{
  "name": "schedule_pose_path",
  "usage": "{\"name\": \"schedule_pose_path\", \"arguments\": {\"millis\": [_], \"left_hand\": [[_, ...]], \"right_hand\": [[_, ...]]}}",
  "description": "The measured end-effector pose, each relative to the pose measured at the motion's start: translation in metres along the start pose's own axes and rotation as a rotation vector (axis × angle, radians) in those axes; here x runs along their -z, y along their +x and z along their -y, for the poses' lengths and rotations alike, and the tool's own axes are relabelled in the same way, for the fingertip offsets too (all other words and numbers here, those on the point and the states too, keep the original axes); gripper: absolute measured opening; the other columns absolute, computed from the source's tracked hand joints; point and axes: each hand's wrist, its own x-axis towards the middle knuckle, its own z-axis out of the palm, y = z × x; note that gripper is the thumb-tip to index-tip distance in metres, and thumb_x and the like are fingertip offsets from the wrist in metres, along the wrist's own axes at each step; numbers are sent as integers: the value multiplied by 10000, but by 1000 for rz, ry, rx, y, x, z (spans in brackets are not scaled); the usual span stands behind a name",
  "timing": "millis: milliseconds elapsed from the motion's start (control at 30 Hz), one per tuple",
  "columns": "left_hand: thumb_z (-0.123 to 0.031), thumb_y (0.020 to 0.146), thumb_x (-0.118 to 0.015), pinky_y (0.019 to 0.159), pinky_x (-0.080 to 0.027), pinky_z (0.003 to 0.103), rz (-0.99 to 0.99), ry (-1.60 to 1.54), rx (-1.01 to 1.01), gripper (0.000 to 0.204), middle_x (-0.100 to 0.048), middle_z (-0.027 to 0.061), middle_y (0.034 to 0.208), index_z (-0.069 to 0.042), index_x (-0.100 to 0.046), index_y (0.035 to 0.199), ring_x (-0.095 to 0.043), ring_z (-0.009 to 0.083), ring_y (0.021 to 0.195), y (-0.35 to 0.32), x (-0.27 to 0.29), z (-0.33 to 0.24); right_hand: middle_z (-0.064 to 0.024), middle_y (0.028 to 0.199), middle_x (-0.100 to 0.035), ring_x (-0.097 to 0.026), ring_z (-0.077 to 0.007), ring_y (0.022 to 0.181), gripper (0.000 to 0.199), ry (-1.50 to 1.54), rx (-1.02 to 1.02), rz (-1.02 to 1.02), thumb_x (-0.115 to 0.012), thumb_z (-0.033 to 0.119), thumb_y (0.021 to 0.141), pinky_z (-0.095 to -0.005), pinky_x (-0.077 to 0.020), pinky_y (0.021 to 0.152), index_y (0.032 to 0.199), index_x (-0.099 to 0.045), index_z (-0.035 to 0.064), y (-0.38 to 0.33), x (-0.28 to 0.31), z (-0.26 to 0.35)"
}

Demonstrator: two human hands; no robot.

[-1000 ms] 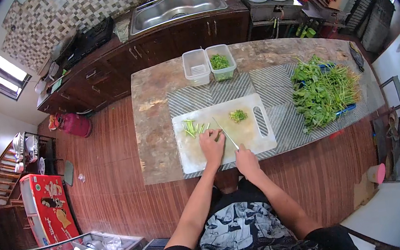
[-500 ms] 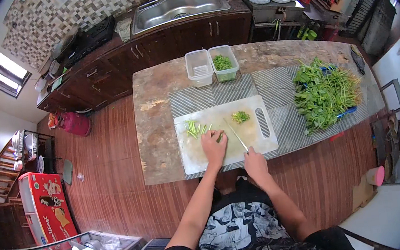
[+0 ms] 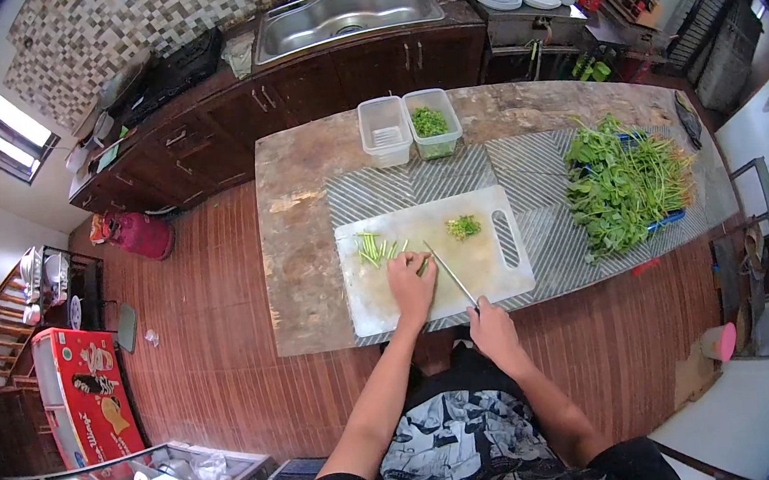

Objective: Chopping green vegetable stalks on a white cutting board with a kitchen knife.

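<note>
A white cutting board (image 3: 383,303) lies near the table's front edge. My left hand (image 3: 412,285) rests on it, fingers curled down over a few green stems mostly hidden beneath them. In my right hand (image 3: 493,327) is the handle of a knife (image 3: 451,276), its blade slanting up and left so the tip sits beside my left fingertips. Cut green stem pieces (image 3: 372,248) are spread on the board's upper left. A small pile of finely chopped greens (image 3: 464,226) lies right of the blade, near the board's handle slot.
Behind the board stand a clear plastic container (image 3: 387,148) and another container (image 3: 436,145) holding chopped greens. Leafy green bunches (image 3: 623,191) fill a blue tray on the right. A striped mat (image 3: 530,174) covers part of the worn wooden table (image 3: 297,231).
The knife has shifted left, bringing its tip closer to my left fingers. My right hand has moved slightly left and down. My left hand stays in nearly the same place.
</note>
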Motion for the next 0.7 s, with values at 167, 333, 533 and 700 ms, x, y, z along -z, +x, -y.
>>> {"name": "schedule_pose_path", "arguments": {"millis": [167, 333, 533, 700], "left_hand": [[-147, 773, -778, 780, -463, 413, 0, 6, -5, 131, -613, 72, 883, -94, -776, 893, -555, 282, 863, 1, 2, -2], [-133, 768, -785, 767, -465, 404, -2, -26, 9, 139, -615, 76, 859, -85, -786, 898, -556, 282, 852, 1, 3, 0], [-128, 802, -774, 758, -464, 390, 11, -45, 8, 118, -635, 86, 823, -69, -795, 901, -556, 278, 822, 3, 4, -5], [-130, 794, -778, 758, -463, 376, 13, -67, 12, 106, -644, 83, 818, -77, -799, 883, -559, 272, 817, 4, 4, -1]], "right_hand": [[-319, 799, -650, -641, -526, 793, 270, 55, -21, 10, -573, 253, 988, -600, -514, 709, 966, -559, -16, -5, -4, 3], [-312, 801, -657, -651, -518, 804, 267, -15, -23, 31, -571, 241, 989, -597, -520, 715, 1027, -549, -23, -4, -9, 5], [-312, 825, -665, -657, -512, 830, 274, 0, 1, 14, -561, 245, 995, -595, -523, 738, 1071, -551, -18, 28, -18, 16], [-283, 853, -686, -684, -478, 832, 255, -64, -7, 35, -560, 248, 1000, -560, -548, 735, 1075, -541, 5, 39, -21, 23]]}}
